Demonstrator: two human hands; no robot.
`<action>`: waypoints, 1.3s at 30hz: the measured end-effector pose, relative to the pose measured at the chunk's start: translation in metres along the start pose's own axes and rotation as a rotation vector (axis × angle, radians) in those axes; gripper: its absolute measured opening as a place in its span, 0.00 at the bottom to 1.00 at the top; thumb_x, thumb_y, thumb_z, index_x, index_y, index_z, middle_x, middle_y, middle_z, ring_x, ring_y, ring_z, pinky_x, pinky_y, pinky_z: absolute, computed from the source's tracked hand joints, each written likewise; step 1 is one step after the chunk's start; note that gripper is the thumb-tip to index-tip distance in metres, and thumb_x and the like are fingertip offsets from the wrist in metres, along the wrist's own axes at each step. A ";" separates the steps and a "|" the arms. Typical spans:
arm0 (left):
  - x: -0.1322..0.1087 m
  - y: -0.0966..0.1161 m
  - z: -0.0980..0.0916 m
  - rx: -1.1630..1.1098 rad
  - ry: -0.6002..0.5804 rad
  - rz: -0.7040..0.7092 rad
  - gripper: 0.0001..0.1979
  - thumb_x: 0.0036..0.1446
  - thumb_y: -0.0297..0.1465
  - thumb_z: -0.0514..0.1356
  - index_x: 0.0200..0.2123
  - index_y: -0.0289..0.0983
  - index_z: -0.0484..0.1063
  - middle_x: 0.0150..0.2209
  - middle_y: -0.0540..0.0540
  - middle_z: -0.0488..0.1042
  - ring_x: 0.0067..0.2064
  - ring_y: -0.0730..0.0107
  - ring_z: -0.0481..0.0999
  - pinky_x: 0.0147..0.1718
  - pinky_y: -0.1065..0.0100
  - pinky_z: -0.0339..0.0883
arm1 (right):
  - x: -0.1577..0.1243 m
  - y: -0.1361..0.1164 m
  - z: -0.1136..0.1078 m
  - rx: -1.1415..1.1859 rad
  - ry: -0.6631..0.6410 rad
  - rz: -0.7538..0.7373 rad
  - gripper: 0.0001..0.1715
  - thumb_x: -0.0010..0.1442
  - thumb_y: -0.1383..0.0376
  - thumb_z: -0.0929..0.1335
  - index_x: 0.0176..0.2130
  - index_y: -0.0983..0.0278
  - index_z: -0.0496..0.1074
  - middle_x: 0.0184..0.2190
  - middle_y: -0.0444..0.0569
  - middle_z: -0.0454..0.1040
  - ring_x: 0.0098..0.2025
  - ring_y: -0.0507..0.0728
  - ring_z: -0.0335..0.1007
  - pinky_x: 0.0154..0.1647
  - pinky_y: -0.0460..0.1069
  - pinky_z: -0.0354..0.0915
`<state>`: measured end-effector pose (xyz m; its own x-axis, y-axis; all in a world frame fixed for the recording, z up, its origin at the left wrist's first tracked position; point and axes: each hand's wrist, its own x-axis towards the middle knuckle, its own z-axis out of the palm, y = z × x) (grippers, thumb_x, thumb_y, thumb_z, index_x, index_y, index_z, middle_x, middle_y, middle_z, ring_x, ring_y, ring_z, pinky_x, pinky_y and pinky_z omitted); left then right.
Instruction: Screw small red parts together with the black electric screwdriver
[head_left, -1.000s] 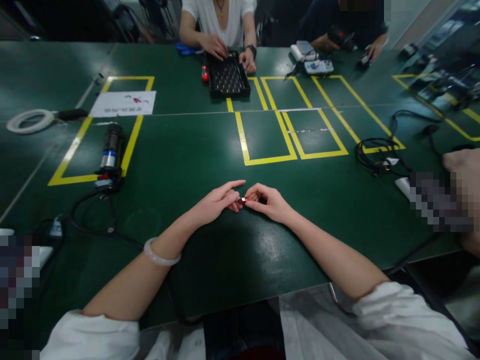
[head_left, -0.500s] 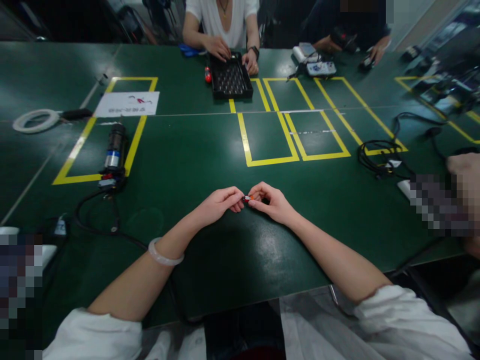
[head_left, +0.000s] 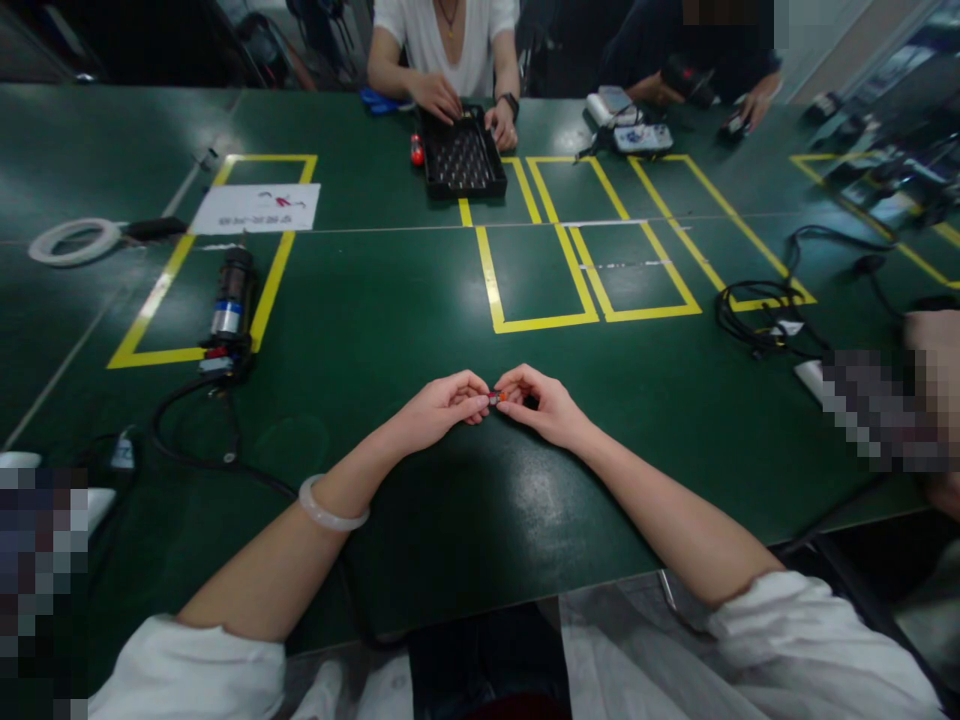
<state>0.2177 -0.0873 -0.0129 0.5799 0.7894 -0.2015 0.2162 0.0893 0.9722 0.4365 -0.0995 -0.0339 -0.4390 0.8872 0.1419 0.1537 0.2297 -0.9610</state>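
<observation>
My left hand [head_left: 439, 410] and my right hand [head_left: 541, 403] meet fingertip to fingertip just above the green table [head_left: 420, 300], near its front middle. Between them is a small red part [head_left: 496, 397], pinched from both sides. My left fingers are curled in, with a pale bangle [head_left: 328, 508] on that wrist. My right fingers are also curled around the part's right end. Most of the small part is hidden by my fingertips.
A cylindrical device with a black cable [head_left: 227, 300] lies at left inside yellow tape. A coil of black cable [head_left: 757, 310] lies at right. Across the table a person's hands rest on a black tray [head_left: 461, 160]; another person handles devices [head_left: 637, 135].
My left index finger, stretched out a second ago, has curled in so both hands now pinch the small red part. The hands have stayed in the same place.
</observation>
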 end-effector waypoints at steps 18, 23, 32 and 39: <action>-0.001 0.003 0.000 0.026 0.019 0.006 0.13 0.57 0.36 0.64 0.40 0.35 0.69 0.35 0.47 0.73 0.35 0.71 0.73 0.35 0.68 0.67 | -0.001 -0.006 -0.001 -0.127 -0.015 -0.037 0.07 0.63 0.61 0.69 0.40 0.62 0.70 0.31 0.44 0.72 0.32 0.51 0.69 0.33 0.47 0.66; -0.001 0.000 0.000 0.041 0.016 0.026 0.13 0.56 0.35 0.64 0.40 0.35 0.68 0.36 0.47 0.73 0.37 0.71 0.74 0.36 0.69 0.66 | 0.000 -0.005 -0.002 -0.163 0.005 -0.077 0.08 0.61 0.64 0.71 0.42 0.63 0.71 0.35 0.46 0.75 0.36 0.52 0.72 0.39 0.49 0.67; -0.001 -0.001 -0.001 0.044 0.011 0.037 0.12 0.55 0.34 0.65 0.39 0.35 0.68 0.37 0.46 0.74 0.39 0.70 0.75 0.38 0.69 0.67 | 0.001 -0.006 -0.003 -0.180 -0.003 -0.039 0.07 0.60 0.64 0.72 0.39 0.64 0.74 0.35 0.46 0.76 0.37 0.53 0.73 0.41 0.48 0.68; -0.001 0.004 -0.006 0.089 0.008 -0.009 0.16 0.58 0.38 0.63 0.43 0.34 0.69 0.38 0.44 0.75 0.39 0.68 0.75 0.39 0.65 0.70 | 0.002 -0.004 -0.004 -0.180 0.005 -0.038 0.07 0.59 0.64 0.72 0.39 0.64 0.73 0.34 0.46 0.76 0.35 0.52 0.73 0.39 0.48 0.68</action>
<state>0.2135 -0.0844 -0.0086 0.5717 0.7933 -0.2093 0.2908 0.0426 0.9558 0.4388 -0.0972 -0.0289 -0.4434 0.8782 0.1791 0.2933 0.3310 -0.8969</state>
